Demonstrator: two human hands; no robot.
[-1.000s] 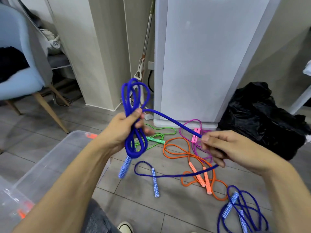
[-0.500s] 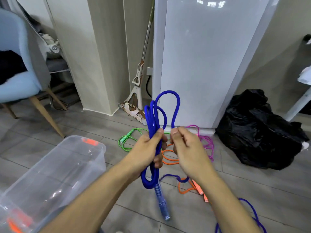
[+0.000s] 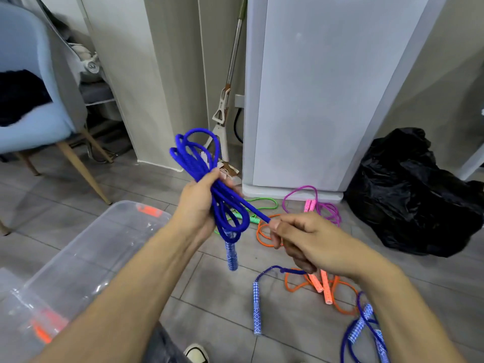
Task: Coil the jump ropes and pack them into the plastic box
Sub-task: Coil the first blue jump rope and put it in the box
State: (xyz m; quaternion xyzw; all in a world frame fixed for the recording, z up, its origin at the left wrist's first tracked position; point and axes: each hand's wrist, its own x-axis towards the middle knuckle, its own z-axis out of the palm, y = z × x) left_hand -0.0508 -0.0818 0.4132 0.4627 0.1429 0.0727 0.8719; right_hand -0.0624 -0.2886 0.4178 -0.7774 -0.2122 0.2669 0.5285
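Your right hand has drawn away again from your left hand, pinching the blue rope; the left grips the coil, so one more loop is coming.

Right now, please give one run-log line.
left hand: grips blue rope coil | right hand: pinches rope tail | plastic box: open

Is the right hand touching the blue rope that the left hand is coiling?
Touching. The head view shows the right hand pinching the blue rope at its fingertips.
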